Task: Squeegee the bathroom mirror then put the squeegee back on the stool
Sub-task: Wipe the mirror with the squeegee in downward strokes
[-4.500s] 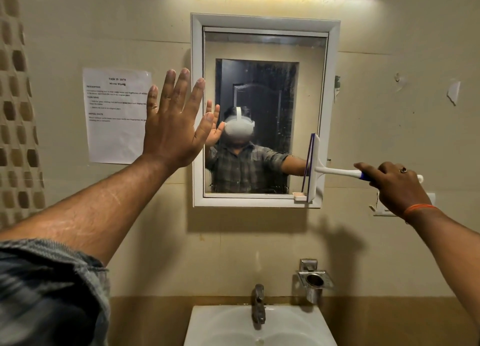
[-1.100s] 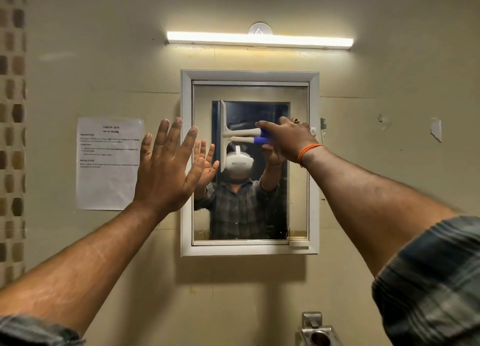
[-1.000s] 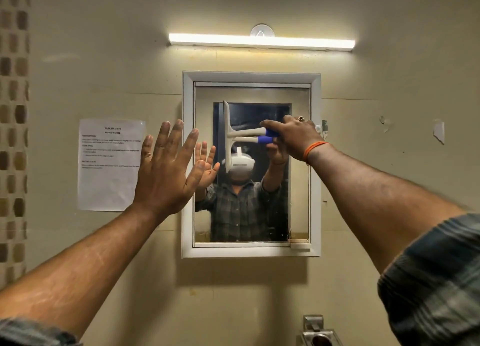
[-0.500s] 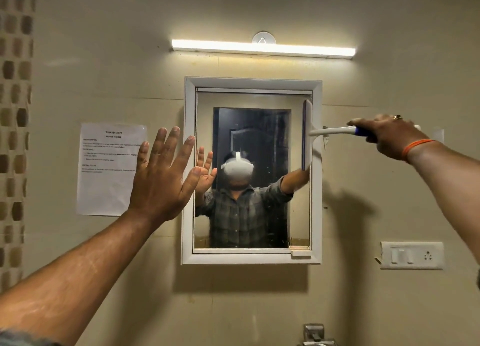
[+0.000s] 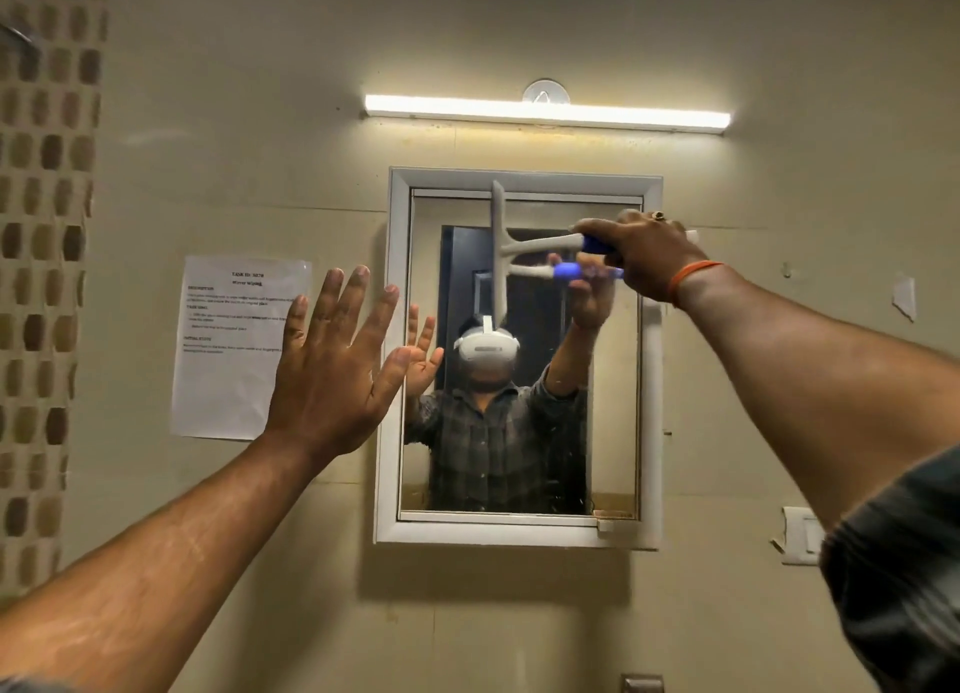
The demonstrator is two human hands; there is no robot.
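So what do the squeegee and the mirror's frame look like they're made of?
The squeegee, held by the right hand, looks like matte off-white moulded plastic: a one-piece forked neck, with a glossier blue grip section that may be rubber or plastic. Its blade strip cannot be told apart here. The mirror frame looks like smooth white plastic or painted metal with a stepped profile; which one is unclear.
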